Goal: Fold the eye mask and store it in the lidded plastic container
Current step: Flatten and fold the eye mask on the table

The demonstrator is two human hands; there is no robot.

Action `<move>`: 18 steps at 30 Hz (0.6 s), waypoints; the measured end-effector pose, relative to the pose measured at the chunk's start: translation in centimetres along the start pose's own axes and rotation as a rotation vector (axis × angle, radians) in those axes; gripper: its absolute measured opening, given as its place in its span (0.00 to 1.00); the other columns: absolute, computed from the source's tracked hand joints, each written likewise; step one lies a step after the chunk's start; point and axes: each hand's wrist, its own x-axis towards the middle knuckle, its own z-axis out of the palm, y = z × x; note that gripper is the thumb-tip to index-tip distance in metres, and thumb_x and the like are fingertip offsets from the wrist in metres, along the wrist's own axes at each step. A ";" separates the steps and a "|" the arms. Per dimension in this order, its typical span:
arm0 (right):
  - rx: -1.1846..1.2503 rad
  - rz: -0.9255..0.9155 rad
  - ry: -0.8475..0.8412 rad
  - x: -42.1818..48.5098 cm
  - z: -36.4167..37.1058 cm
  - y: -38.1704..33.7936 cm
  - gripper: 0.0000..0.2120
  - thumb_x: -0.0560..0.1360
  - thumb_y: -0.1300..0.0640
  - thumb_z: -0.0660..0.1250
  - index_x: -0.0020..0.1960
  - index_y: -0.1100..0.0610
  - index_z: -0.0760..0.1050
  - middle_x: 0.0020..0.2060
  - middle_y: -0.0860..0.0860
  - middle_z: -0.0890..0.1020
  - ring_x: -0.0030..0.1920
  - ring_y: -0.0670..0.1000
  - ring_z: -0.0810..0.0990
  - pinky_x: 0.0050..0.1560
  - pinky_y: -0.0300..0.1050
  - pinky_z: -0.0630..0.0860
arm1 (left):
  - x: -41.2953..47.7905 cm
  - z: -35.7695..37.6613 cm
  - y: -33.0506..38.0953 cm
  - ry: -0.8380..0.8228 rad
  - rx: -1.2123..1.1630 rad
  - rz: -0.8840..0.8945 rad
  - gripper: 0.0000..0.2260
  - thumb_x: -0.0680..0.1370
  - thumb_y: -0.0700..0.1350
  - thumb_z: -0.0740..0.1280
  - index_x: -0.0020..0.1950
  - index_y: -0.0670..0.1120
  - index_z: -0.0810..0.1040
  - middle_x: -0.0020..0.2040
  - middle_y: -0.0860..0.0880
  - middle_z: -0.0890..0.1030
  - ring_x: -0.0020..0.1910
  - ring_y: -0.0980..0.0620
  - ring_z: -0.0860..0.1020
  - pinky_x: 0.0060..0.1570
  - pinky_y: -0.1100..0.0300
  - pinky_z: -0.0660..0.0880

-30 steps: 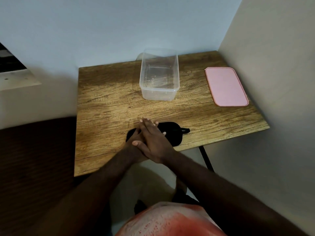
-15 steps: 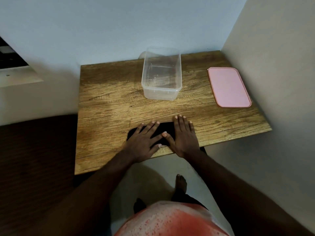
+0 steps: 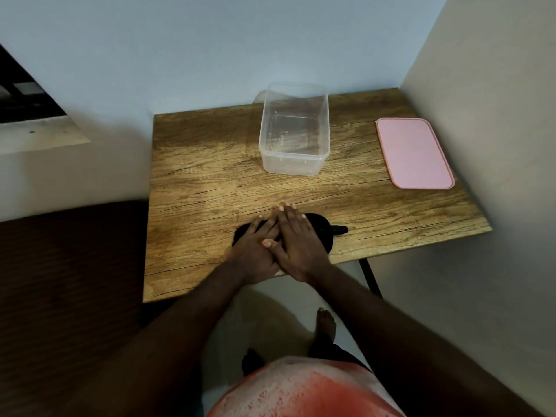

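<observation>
The black fabric eye mask (image 3: pixel 322 233) lies near the front edge of the wooden table (image 3: pixel 204 191), pressed flat beneath both palms. The left hand (image 3: pixel 255 251) and right hand (image 3: pixel 296 245) keep their fingers straight, gripping nothing, the right overlapping the left. The clear rectangular plastic container (image 3: pixel 294 164) stands lidless, well apart behind them.

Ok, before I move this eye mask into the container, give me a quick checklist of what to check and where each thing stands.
1. Both hands on the eye mask: ok, the left hand and right hand press flat on it, right fingers over left.
2. Mask folded: cannot tell, the hands cover most of it.
3. Strap tucked in: not ok, the strap end sticks out beyond the right hand.
4. The container open and empty: ok.
5. The lid out of the way: ok, flat on the table, apart from the container.
</observation>
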 end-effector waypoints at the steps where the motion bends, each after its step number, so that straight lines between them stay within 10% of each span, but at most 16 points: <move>1: -0.044 0.027 0.008 -0.2 -0.1 1.2 0.41 0.78 0.31 0.41 0.80 0.58 0.47 0.80 0.56 0.50 0.80 0.52 0.44 0.78 0.51 0.41 | 0.0 0.2 -0.1 0.004 0.033 0.007 0.29 0.80 0.60 0.51 0.79 0.50 0.55 0.79 0.45 0.53 0.79 0.47 0.49 0.76 0.44 0.47; 18: -0.060 0.093 0.033 -1.3 -1.1 4.9 0.37 0.78 0.36 0.35 0.80 0.56 0.48 0.80 0.54 0.51 0.79 0.51 0.43 0.77 0.49 0.40 | -4.8 0.3 -0.9 0.054 -0.025 -0.433 0.30 0.79 0.60 0.38 0.79 0.48 0.52 0.80 0.47 0.51 0.79 0.49 0.47 0.76 0.47 0.44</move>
